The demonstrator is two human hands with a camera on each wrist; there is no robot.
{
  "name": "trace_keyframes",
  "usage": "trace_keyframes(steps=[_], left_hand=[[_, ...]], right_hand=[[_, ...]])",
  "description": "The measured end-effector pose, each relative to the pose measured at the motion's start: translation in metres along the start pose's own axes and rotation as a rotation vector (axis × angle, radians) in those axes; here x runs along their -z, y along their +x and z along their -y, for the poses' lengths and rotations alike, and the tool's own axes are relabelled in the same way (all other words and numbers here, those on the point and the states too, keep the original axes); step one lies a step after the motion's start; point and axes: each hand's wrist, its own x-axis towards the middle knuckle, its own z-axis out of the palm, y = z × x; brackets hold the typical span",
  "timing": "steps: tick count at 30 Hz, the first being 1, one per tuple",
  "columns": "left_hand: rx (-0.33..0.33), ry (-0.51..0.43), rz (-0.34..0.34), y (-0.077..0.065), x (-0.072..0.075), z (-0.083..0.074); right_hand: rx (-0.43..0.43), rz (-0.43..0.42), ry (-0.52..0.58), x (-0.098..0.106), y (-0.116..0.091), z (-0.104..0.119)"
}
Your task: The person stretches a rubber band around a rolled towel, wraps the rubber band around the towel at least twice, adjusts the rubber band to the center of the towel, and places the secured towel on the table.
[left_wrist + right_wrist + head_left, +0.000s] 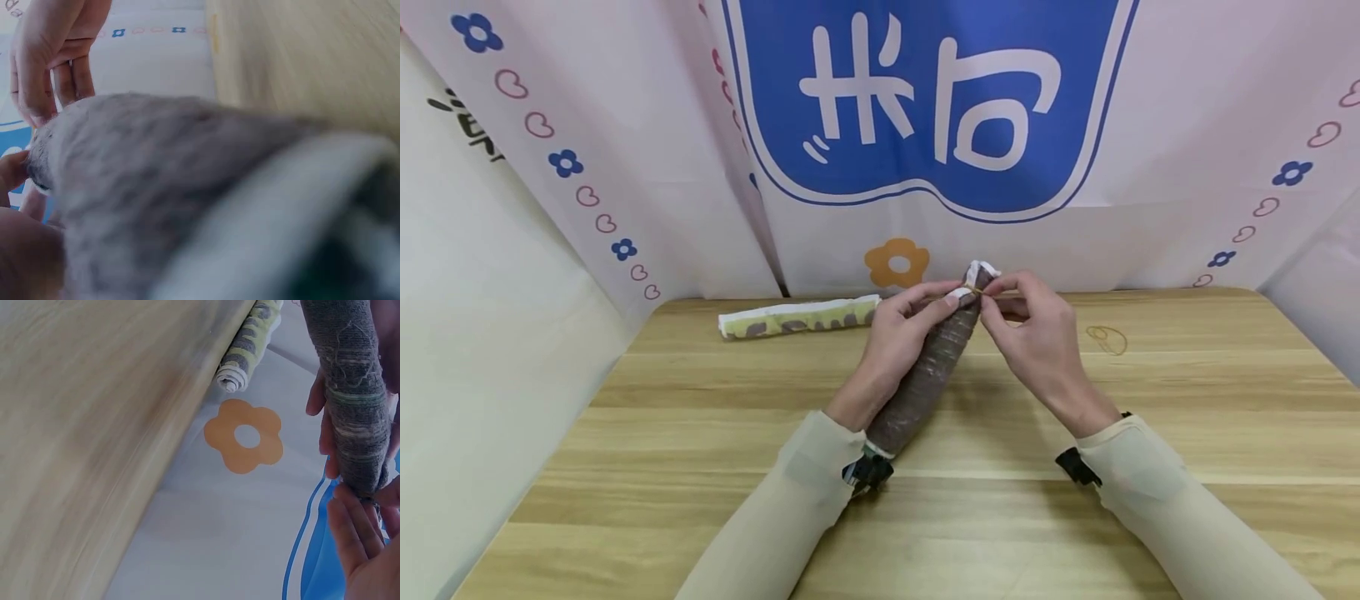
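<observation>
A grey-brown rolled towel (pixel 925 383) slants across the middle of the table, its white-edged far end raised. My left hand (pixel 898 333) holds it near that end, thumb and fingers around the roll. A thin yellowish rubber band (pixel 972 288) circles the roll just below the tip. On the right, my right hand (pixel 1037 329) pinches the band between thumb and forefinger. Close up in the left wrist view, the towel (pixel 144 175) hides most of the left hand. The right wrist view shows the towel (pixel 350 375) narrowing toward the fingertips.
Another rolled towel (pixel 797 318), yellow-green with grey shapes and a white edge, lies at the table's back left. Loose rubber bands (pixel 1107 339) lie to the right of the right hand. A printed white cloth (pixel 820 242) hangs behind the wooden table (pixel 700 450).
</observation>
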Motion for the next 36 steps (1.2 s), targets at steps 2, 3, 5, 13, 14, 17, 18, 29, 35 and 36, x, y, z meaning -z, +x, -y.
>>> trace_keyframes(steps=[2,3,5,13,14,17,18,29,35,36], left_hand=[[0.016,-0.019,0.006,0.0003,0.0005,-0.0007],[0.024,-0.024,0.005,0.0004,0.0008,-0.0013],[0.036,-0.02,-0.002,0.0002,0.0013,-0.0029],[-0.008,-0.008,0.012,-0.001,-0.0013,-0.0017],[-0.004,-0.021,0.03,-0.0008,-0.0008,-0.0014],[0.003,-0.048,0.077,0.0006,0.0005,-0.0007],[-0.001,-0.053,0.082,0.0009,0.0008,-0.0006],[0.003,-0.09,0.044,0.0008,0.0009,0.0003],[0.028,-0.086,0.034,0.0018,0.0022,-0.0007],[0.023,-0.083,0.026,0.0021,0.0023,-0.0004]], right_hand=[[-0.004,0.001,0.001,0.0004,0.0004,-0.0005],[-0.003,0.002,-0.003,0.0008,0.0005,-0.0006],[0.012,0.005,-0.013,0.0016,0.0011,-0.0007],[0.073,0.008,-0.127,0.0035,0.0004,-0.0034],[0.077,0.006,-0.13,0.0042,0.0007,-0.0041],[0.091,0.002,-0.146,0.0069,0.0027,-0.0056],[0.097,0.002,-0.153,0.0076,0.0034,-0.0059],[0.203,0.008,-0.2,0.0082,0.0042,-0.0083],[0.206,0.055,-0.092,0.0077,0.0046,-0.0069],[0.199,0.064,-0.071,0.0076,0.0045,-0.0064]])
